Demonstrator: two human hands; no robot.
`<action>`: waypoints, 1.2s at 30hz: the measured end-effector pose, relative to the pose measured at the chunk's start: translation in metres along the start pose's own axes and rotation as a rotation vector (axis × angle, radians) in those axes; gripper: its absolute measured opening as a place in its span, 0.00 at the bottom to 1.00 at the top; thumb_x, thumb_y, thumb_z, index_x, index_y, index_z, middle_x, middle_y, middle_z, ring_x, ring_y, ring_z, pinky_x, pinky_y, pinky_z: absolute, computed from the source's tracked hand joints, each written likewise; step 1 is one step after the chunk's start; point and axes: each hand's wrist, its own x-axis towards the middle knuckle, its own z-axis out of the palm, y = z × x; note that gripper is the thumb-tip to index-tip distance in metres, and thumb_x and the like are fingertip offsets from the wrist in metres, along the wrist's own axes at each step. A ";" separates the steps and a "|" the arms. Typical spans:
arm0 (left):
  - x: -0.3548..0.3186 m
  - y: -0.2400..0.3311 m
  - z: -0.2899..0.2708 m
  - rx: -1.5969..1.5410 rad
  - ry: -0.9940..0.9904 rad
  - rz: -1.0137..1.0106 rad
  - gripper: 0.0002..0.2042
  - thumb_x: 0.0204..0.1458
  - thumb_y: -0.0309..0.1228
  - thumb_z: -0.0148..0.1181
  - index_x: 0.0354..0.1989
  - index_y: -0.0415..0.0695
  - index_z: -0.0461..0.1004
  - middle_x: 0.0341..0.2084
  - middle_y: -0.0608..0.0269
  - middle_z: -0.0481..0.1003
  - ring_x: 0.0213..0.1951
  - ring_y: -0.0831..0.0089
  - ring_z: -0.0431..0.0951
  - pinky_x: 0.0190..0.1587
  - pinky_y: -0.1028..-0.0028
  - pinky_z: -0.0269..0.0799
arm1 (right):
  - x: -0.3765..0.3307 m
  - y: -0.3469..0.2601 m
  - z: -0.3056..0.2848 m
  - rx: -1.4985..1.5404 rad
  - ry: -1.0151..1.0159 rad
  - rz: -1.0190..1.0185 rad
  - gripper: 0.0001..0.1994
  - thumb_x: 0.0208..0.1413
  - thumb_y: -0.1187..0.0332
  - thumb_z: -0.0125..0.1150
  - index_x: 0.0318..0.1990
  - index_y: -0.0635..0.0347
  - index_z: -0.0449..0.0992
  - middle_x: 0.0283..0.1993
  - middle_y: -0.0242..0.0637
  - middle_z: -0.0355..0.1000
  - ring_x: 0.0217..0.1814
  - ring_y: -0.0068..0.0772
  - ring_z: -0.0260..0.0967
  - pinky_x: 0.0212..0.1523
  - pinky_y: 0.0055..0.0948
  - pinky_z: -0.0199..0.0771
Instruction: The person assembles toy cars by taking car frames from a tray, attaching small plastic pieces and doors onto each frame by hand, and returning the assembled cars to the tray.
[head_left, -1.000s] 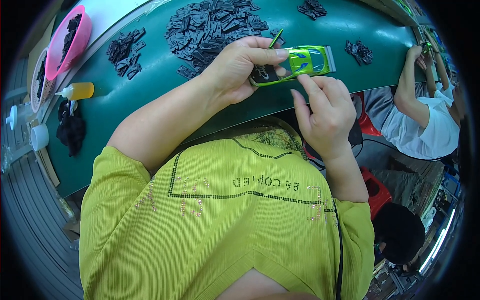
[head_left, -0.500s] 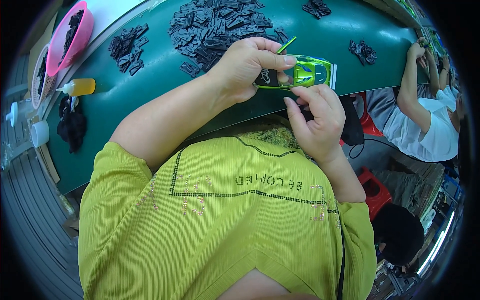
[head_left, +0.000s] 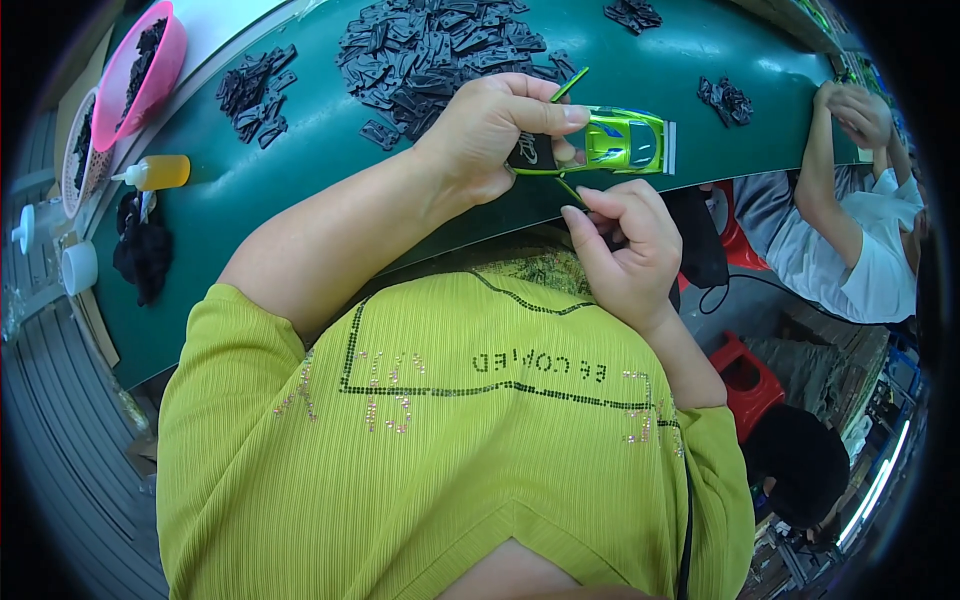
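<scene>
My left hand [head_left: 500, 130] grips a bright green toy car body [head_left: 625, 142] by its dark front end, holding it above the edge of the green table [head_left: 250, 190]. Just below the car, my right hand [head_left: 625, 240] has its fingers pinched together on something small and dark that I cannot make out. A thin green strip sticks up beside my left thumb. Behind my hands lies a big heap of small black plastic parts [head_left: 440, 50].
A smaller pile of black parts [head_left: 255, 90], a pink bowl [head_left: 140, 65] of parts and a yellow squeeze bottle [head_left: 160, 172] stand at the left. More black parts [head_left: 725, 100] lie at the right. A co-worker in white [head_left: 850, 240] sits at the right, beside red stools [head_left: 745, 370].
My right hand has dropped from the car's side to just below it and curled shut. The car has tilted level in my left hand.
</scene>
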 end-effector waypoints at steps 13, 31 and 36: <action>-0.003 0.003 0.005 -0.096 -0.010 -0.057 0.08 0.55 0.27 0.63 0.40 0.38 0.74 0.27 0.62 0.75 0.28 0.74 0.76 0.39 0.75 0.74 | 0.010 0.016 0.002 -0.246 -0.049 -0.296 0.10 0.51 0.76 0.67 0.42 0.64 0.79 0.37 0.42 0.77 0.29 0.32 0.76 0.30 0.30 0.73; -0.001 -0.001 0.001 0.074 -0.217 0.105 0.11 0.52 0.24 0.65 0.42 0.40 0.72 0.28 0.62 0.76 0.31 0.75 0.78 0.39 0.74 0.74 | 0.012 0.027 -0.002 1.530 -0.365 1.071 0.12 0.63 0.64 0.51 0.31 0.64 0.72 0.22 0.36 0.67 0.16 0.24 0.58 0.21 0.23 0.58; -0.005 -0.005 0.006 0.087 -0.184 0.159 0.11 0.52 0.24 0.66 0.42 0.40 0.72 0.29 0.62 0.76 0.31 0.75 0.78 0.39 0.74 0.73 | 0.009 0.030 0.001 1.602 -0.355 1.015 0.13 0.62 0.64 0.52 0.28 0.62 0.70 0.20 0.33 0.64 0.16 0.23 0.55 0.20 0.23 0.53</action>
